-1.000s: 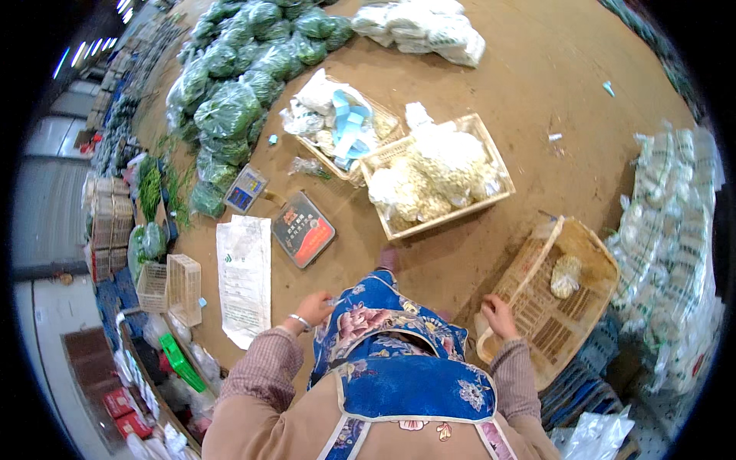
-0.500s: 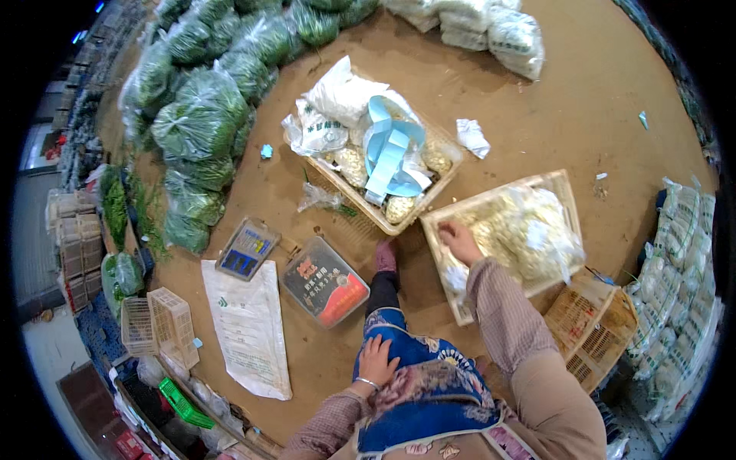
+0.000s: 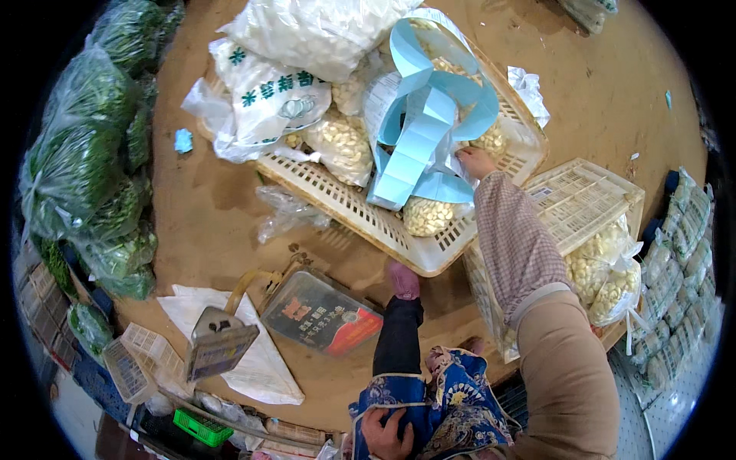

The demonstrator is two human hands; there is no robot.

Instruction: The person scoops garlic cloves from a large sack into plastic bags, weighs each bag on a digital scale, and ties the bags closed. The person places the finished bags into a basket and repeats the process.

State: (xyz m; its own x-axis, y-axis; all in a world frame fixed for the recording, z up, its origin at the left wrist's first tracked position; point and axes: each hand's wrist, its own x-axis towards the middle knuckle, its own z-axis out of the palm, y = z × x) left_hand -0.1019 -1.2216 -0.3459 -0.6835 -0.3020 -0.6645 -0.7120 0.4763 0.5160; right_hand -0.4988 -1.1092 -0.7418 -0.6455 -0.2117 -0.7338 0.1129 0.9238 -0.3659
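My right hand [image 3: 477,162] reaches over the right part of a cream slatted crate [image 3: 441,257]. Its fingers are bent together at the edge of a folded light-blue paper strip [image 3: 425,126] and some white plastic; what they hold, if anything, is hidden. Under the paper lie clear bags of peeled garlic cloves [image 3: 341,146], with white printed bags [image 3: 276,100] heaped at the crate's far left. My left hand [image 3: 387,433] rests on the blue patterned apron over my leg, fingers apart and holding nothing. Beside my right forearm is another slatted crate [image 3: 586,195] with bagged garlic [image 3: 606,272] partly outside it.
A scale with a dark flat platform [image 3: 318,310] and a tilted display [image 3: 222,349] stands by a white sack [image 3: 264,376]. Bagged greens [image 3: 84,146] line the left. Stacked packed bags [image 3: 675,284] stand at the right. Crumpled white paper [image 3: 529,96] lies beyond the near crate.
My right hand has gone from the right-hand garlic crate to the crate with the blue paper. That right-hand crate now appears tipped with its slats upward. My view has shifted closer.
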